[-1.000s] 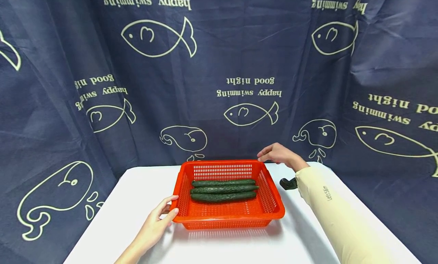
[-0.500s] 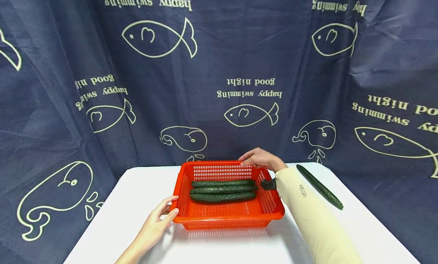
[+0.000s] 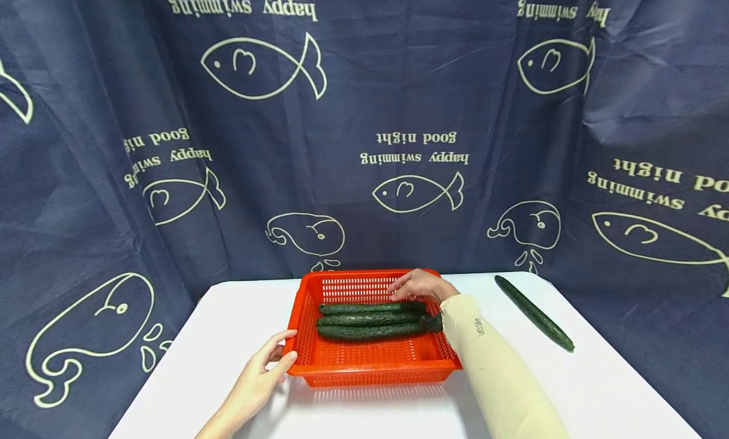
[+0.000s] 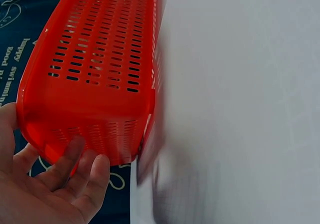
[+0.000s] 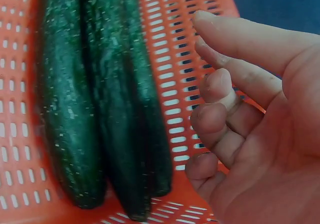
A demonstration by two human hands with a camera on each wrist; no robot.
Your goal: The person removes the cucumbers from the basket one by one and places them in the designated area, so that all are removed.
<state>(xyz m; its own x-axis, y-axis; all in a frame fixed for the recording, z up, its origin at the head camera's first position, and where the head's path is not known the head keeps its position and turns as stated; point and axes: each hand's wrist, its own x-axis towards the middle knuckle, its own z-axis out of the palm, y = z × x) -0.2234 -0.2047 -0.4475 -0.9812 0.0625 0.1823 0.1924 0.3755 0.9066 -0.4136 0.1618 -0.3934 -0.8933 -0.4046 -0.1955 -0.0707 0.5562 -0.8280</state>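
Three dark green cucumbers (image 3: 370,319) lie side by side in a red perforated plastic basket (image 3: 376,367). At the basket's left end my left hand (image 3: 256,376) holds the rim, thumb and index finger on it; in the left wrist view its other fingers curl beneath the rim, against the outer wall. My right hand (image 3: 418,286) hovers over the back right part of the basket, just behind the cucumbers. Up close in the right wrist view, its fingers (image 5: 210,119) are loosely bent, hold nothing and stand apart from the cucumbers.
One more cucumber (image 3: 534,312) lies aslant on the white table (image 3: 569,401), to the right of the basket. Behind the table hangs a dark blue curtain (image 3: 342,129) with fish and whale drawings.
My right hand has travelled left and down, from beyond the basket's back right corner to above its inside. The cucumber on the right has come into view. My left hand keeps its place.
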